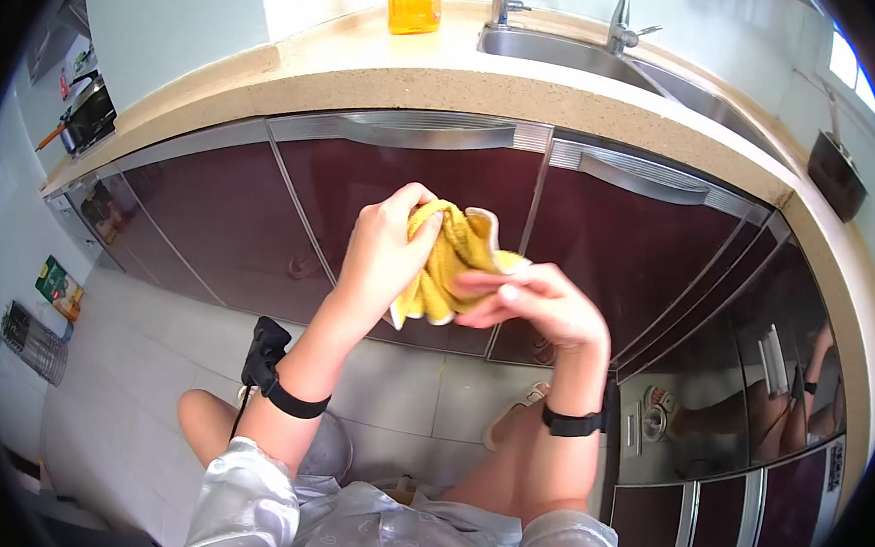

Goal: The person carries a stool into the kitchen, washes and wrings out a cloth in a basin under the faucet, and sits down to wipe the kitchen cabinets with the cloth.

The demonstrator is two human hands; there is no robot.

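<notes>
A crumpled yellow cloth [448, 259] with a pale edge hangs between my two hands, in front of the dark red cabinet doors. My left hand [389, 245] pinches its upper left part between thumb and fingers. At the cloth's lower right side is my right hand [536, 302], with its fingers stretched over the fabric and apart from one another. Both hands are below the level of the counter's front edge. Black straps circle both of my forearms.
A beige counter [369, 84] curves across the top, with a metal sink [561, 52], taps and an orange bottle [412, 3]. A dark pot [836, 176] stands at the right. Lower right is a glossy black appliance door [711, 391]. A wire basket [35, 342] is at the left.
</notes>
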